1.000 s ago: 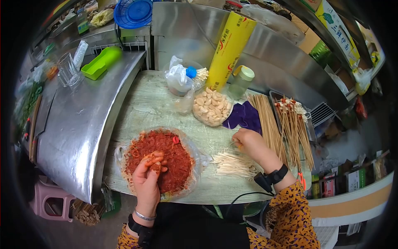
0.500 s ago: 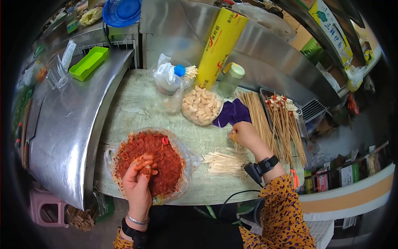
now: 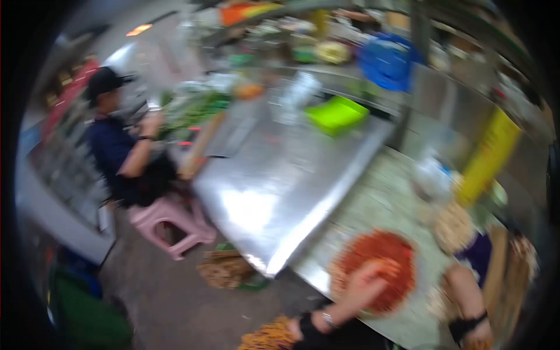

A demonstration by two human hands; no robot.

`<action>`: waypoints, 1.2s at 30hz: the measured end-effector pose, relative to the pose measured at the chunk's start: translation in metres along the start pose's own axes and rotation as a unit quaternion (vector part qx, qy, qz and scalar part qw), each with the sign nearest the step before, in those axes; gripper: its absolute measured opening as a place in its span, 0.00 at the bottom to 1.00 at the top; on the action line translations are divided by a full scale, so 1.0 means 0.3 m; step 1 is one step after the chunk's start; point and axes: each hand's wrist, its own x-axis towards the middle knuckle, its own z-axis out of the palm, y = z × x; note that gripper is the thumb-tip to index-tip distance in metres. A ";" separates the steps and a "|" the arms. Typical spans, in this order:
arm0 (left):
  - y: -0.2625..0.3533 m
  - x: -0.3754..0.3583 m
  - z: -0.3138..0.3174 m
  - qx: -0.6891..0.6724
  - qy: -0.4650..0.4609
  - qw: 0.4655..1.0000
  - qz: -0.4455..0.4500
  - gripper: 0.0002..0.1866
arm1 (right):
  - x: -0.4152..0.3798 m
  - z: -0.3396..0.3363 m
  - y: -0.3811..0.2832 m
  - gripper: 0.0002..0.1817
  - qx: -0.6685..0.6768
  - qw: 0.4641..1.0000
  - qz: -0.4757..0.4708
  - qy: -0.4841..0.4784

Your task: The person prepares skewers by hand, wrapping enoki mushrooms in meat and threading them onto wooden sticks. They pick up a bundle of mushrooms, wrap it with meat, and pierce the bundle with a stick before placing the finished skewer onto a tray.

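Motion blurs the whole head view. My left hand (image 3: 368, 283) is over a red chili mixture (image 3: 376, 242) in a plastic-lined container at the table's front; its fingers are smeared. Farther right, my right hand (image 3: 459, 279) is beside a purple cloth (image 3: 475, 254) and a pile of pale thin strips (image 3: 436, 302), which look like enoki mushrooms. Its fingers are too blurred to read. Behind the cloth is a tub of peeled garlic cloves (image 3: 453, 227). Bundled wooden skewers (image 3: 496, 256) lie to the right.
A steel counter (image 3: 280, 169) adjoins the table on the left, with a green tray (image 3: 338, 115) on it. A person (image 3: 119, 146) in dark clothes sits on a pink stool (image 3: 175, 224) at the far left. A yellow cling-film box (image 3: 489, 154) stands behind the garlic.
The view has swung left, so the table sits lower right and the seated person appears. My left hand remains over the chili mixture; my right hand remains near the purple cloth.
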 end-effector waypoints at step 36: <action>-0.075 0.017 -0.008 -0.138 -0.060 0.988 0.033 0.20 | -0.249 -0.556 -0.051 0.05 0.356 0.892 0.237 0.147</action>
